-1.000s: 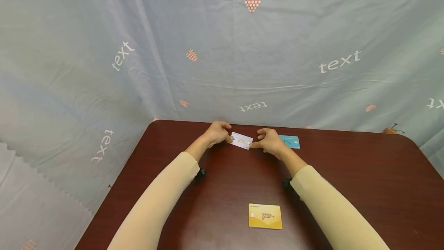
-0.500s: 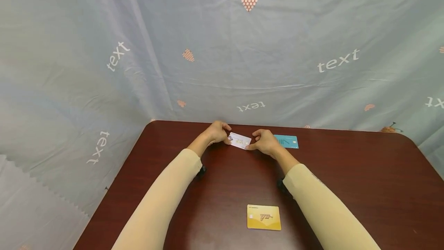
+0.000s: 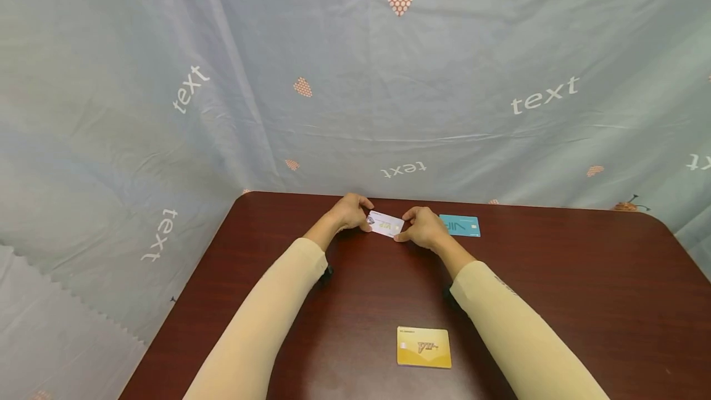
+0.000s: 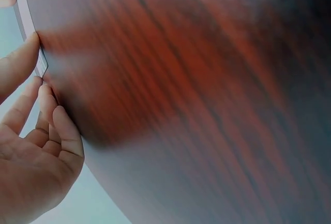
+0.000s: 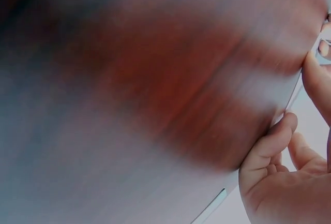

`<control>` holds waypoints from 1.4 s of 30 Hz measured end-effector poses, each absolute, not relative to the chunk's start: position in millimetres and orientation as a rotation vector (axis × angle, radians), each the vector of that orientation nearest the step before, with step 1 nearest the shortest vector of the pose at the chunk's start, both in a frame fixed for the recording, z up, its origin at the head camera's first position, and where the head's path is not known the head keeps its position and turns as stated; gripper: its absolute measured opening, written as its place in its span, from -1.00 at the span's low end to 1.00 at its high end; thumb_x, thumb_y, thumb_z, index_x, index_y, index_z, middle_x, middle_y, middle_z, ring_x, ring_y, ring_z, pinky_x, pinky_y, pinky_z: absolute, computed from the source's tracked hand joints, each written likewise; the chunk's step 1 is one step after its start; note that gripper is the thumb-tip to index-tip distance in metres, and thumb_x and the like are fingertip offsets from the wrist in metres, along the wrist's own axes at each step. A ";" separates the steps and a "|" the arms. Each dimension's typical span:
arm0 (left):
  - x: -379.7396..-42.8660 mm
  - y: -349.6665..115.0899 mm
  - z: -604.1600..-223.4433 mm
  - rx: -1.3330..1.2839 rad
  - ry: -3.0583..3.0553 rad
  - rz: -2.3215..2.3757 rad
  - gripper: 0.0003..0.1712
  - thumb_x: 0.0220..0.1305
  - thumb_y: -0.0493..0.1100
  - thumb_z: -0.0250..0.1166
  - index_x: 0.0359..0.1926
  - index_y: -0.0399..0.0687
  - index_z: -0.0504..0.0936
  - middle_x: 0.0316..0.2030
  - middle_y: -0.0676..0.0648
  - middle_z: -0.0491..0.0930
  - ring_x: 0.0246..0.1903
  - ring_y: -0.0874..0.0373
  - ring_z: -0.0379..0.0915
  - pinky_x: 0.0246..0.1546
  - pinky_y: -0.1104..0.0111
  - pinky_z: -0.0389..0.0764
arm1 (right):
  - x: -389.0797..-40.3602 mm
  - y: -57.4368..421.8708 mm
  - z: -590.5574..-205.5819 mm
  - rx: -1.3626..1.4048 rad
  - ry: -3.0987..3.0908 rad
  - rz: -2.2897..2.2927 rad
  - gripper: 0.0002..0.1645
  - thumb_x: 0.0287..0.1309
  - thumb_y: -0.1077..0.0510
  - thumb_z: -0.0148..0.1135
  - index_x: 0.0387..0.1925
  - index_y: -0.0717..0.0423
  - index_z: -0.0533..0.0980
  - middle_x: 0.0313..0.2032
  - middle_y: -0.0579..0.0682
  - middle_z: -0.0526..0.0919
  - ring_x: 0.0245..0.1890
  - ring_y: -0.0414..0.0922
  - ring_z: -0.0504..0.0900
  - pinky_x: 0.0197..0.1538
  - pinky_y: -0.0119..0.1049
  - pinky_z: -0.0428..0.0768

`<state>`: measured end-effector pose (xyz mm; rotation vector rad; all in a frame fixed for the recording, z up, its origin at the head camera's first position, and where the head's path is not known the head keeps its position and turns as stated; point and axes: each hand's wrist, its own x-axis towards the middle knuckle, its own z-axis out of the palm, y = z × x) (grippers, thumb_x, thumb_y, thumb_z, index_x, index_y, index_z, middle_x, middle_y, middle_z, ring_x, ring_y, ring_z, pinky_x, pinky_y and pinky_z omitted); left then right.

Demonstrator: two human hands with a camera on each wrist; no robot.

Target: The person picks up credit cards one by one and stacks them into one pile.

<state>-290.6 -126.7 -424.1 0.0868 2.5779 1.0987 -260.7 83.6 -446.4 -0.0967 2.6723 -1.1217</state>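
A white card [image 3: 386, 223] with "VIP" lettering lies near the table's far edge, slightly slanted. At its left end my left hand [image 3: 350, 211] pinches it between thumb and index finger; in the left wrist view the fingertips of the left hand [image 4: 41, 146] meet the card's corners [image 4: 42, 64]. My right hand [image 3: 424, 227] holds the right end the same way. Seen from the right wrist, the card is a thin pale strip, with the right hand [image 5: 284, 172] beside it. Just right of that hand lies a teal "VIP" card [image 3: 465, 226], flat on the table.
A yellow card [image 3: 424, 347] lies between the forearms, close to the near side of the dark red-brown table [image 3: 366, 301]. Behind the far edge hangs a grey-blue patterned curtain [image 3: 344, 122], which also runs along the left side.
My right hand has shifted slightly left, its index finger coming in to the white card's right end, so more of the teal card shows. The left hand stays at its end.
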 end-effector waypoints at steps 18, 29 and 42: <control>-286.9 -125.6 -422.2 0.151 2.633 1.002 -0.42 0.08 -0.47 0.53 0.17 -0.23 0.65 -0.18 -0.14 0.55 -0.29 0.07 0.36 -0.29 0.36 0.43 | -257.5 76.2 -444.5 -0.036 2.677 -1.208 -0.42 -0.04 0.22 0.67 0.01 0.23 0.58 -0.04 0.11 0.66 -0.02 0.06 0.60 0.12 -0.04 0.53; -287.2 -125.2 -424.8 0.147 2.648 1.033 -0.46 0.08 -0.52 0.48 0.12 -0.27 0.61 -0.30 -0.12 0.54 -0.39 0.08 0.35 -0.39 0.36 0.41 | -258.3 72.2 -443.9 0.019 2.686 -1.285 -0.51 0.07 0.25 0.59 0.04 0.25 0.61 -0.18 0.09 0.78 -0.14 0.03 0.69 0.02 -0.06 0.57; -282.5 -132.4 -425.5 0.141 2.518 1.256 -0.41 0.21 -0.46 0.40 0.29 -0.32 0.57 -0.24 -0.12 0.52 -0.38 0.11 0.31 -0.36 0.35 0.41 | -258.7 75.8 -445.4 0.119 2.253 -1.725 -0.71 0.39 0.35 0.30 0.06 0.42 0.52 -0.17 0.23 0.70 -0.44 -0.15 0.71 -0.32 -0.31 0.75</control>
